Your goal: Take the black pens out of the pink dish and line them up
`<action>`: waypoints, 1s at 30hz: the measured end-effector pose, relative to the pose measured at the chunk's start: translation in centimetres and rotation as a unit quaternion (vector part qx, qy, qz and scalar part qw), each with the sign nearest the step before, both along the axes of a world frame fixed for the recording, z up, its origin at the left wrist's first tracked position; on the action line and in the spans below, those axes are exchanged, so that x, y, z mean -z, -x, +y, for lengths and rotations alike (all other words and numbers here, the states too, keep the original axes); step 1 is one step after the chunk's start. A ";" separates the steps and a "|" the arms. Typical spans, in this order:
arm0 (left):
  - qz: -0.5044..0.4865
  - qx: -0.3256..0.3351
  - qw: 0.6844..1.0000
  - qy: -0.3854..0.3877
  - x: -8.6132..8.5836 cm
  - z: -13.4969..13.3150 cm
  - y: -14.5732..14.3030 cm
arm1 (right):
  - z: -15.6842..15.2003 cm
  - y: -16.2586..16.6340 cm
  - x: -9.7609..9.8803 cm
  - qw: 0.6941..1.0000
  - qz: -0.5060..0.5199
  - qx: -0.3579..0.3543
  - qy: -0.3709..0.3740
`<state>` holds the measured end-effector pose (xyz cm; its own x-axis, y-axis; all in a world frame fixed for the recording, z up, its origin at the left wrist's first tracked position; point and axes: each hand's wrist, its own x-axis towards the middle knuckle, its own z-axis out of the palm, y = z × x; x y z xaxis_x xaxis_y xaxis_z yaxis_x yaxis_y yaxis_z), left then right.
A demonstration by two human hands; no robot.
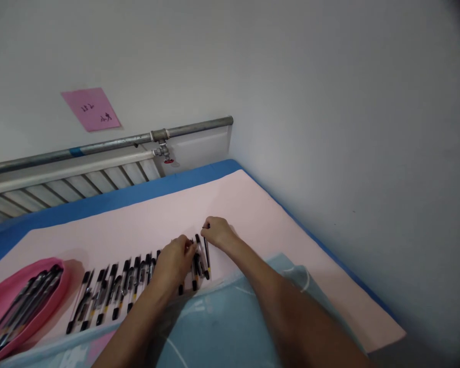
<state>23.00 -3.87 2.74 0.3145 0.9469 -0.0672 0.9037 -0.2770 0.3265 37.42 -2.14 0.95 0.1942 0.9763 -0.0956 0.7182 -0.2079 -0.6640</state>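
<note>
Near the row's right end, my right hand [216,232] pinches the upper end of a thin black pen refill [206,254] with a yellowish lower part. My left hand [179,257] is closed, its fingertips at the tops of some pens just left of it; what they hold, if anything, is hidden. Between the hands lies a clear pen with black ends [201,258]. More clear pens with black caps [127,278] lie side by side in a row to the left. My left hand and forearm cover part of this row.
A pink basket [57,301] with several dark pens stands at the left. Pale pink sheeting [253,214] covers the table over a blue cloth [138,197]. Behind are a radiator [80,184], a pipe with a valve [163,148], and a wall close on the right.
</note>
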 end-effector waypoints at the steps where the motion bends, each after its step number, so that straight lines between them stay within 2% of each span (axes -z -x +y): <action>1: -0.002 0.022 1.000 -0.016 0.1 -0.7 0.3 | 0.0 0.1 0.0 1.000 -0.010 -0.003 0.003; 6: -0.056 0.157 0.977 -0.129 1.8 -4.0 0.8 | -0.3 0.5 -0.4 0.998 -0.056 -0.025 0.010; 10: -0.072 0.207 0.958 -0.186 2.7 -4.5 0.3 | -0.6 0.9 -0.7 0.996 -0.083 -0.040 0.015; 17: -0.062 0.215 0.957 -0.186 2.8 -4.1 -0.1 | -0.7 0.2 -0.8 0.992 -0.113 -0.056 0.028; 24: -0.087 0.224 0.956 -0.171 2.8 -3.7 0.7 | -2.3 -0.9 -2.0 0.982 -0.144 -0.100 0.066; 30: -0.066 0.148 0.971 -0.176 1.8 -0.2 1.9 | -3.2 0.2 -2.0 0.972 -0.151 -0.149 0.101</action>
